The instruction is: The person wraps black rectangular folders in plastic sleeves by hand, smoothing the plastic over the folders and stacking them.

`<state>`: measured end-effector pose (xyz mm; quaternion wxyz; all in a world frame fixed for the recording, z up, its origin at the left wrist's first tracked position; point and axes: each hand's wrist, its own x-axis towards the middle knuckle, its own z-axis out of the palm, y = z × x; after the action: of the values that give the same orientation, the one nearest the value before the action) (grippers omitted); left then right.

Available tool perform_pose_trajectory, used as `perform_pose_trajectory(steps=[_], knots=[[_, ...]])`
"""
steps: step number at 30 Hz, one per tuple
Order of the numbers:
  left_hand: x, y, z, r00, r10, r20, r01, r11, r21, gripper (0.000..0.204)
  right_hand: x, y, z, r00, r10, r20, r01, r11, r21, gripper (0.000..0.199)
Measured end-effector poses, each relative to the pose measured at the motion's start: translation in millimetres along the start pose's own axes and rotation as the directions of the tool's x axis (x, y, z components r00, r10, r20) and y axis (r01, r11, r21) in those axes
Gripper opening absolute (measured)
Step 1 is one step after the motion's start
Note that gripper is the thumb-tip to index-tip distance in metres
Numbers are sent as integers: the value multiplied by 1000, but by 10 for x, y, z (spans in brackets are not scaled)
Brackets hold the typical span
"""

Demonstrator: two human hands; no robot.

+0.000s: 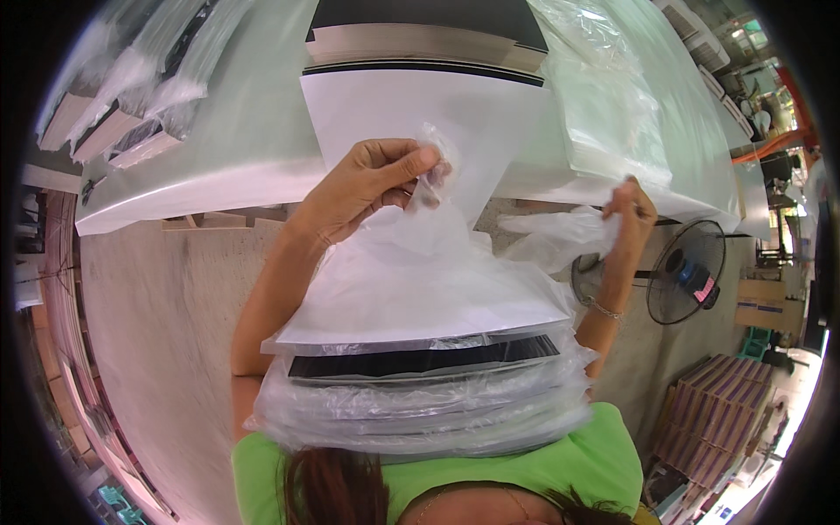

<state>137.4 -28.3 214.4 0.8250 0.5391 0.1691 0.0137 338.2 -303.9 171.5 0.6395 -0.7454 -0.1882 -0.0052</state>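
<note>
Close to my body lies a stack of plastic-wrapped sheets [429, 407], with a black sheet [429, 359] showing through the film. On top is a clear plastic bag [420, 271] with a white sheet inside, its loose mouth reaching toward the table. My left hand [359, 188] is closed, pinching a bunched part of that mouth between thumb and fingertips. Out to the right, my right hand [632, 214] is closed around another gathered end of thin plastic. Beyond my left hand, a large white sheet [411, 114] hangs slightly over the table's near edge.
A stack of black-topped boards [424, 44] stands on the pale-covered table [236, 157]. Flat clear plastic bags [612, 114] are piled to its right, and wrapped bundles [131, 122] lie at the left. A fan [687, 271] and stacked cartons [713, 416] stand on the right.
</note>
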Motion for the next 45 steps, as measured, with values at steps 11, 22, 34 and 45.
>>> perform_pose_trajectory(steps=[11,22,34,45], knots=[[-26,56,139,991,-12,133,-9,988,156,29,-285,-1014,1100,527,-587,614,625,758,188,29],[-37,-129,-263,999,-33,-32,34,999,29,25,-110,-633,931,792,-411,451,120,829,546,14],[-74,64,261,686,661,304,-402,-3,915,28,-171,-784,983,835,-134,534,-13,965,262,14],[64,-61,-102,986,140,-90,-159,951,-264,31,-98,-172,570,55,-428,902,-595,711,374,34]])
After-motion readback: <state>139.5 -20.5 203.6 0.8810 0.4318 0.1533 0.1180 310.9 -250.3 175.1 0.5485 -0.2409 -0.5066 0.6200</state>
